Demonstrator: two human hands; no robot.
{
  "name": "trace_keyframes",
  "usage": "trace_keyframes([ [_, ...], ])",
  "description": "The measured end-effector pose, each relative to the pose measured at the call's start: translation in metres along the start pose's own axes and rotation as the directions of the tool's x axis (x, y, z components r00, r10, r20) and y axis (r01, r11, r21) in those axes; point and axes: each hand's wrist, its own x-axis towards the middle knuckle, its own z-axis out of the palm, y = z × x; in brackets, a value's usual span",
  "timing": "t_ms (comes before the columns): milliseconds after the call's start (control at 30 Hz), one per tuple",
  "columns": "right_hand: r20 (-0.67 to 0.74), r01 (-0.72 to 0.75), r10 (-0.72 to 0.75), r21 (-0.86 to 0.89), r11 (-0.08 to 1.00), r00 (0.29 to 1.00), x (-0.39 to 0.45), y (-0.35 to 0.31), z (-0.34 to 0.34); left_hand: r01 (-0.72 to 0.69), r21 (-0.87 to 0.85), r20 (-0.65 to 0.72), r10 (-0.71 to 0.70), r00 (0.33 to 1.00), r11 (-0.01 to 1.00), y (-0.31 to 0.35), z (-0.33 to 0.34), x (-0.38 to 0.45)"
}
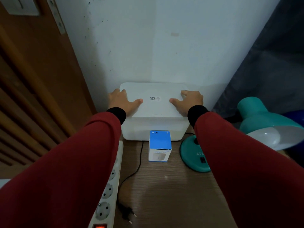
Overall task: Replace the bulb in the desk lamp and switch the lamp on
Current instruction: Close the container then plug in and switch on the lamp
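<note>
Two prongs of the loose plug (127, 214) are seen nearest on the desk (164, 186), unplugged beside the power strip (108, 191); power would be missing if this is forgotten. Further back, the humidifier box (159, 146) could be knocked over by the sleeves. Farthest, the left hand (122, 102) and right hand (188, 101) are laid spread and flat on the white container's lid (154, 102), nothing pinched. The desk lamp (263, 125), bulb (263, 137) fitted, is left right of both hands, untouched.
</note>
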Motion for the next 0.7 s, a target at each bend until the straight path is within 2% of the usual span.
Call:
trace_keyframes([
  [300,0.058,0.021,-0.016,-0.1,0.995,0.998,0.003,0.001,0.007,-0.017,0.022,0.049,0.016,0.999,1.0,-0.004,0.01,0.009],
  [400,0.075,0.043,-0.032,-0.156,0.987,0.997,0.002,0.0,0.005,-0.034,0.098,0.047,0.03,0.998,0.995,-0.005,0.011,0.01],
  [567,0.164,0.051,-0.007,-0.263,0.963,0.986,-0.007,-0.013,-0.007,0.001,0.206,0.141,-0.031,0.989,0.978,0.006,0.0,0.009],
  [700,0.243,0.081,-0.002,-0.317,0.945,0.97,-0.018,-0.023,-0.027,-0.046,0.312,0.191,-0.015,0.982,0.949,0.013,-0.016,0.006],
])
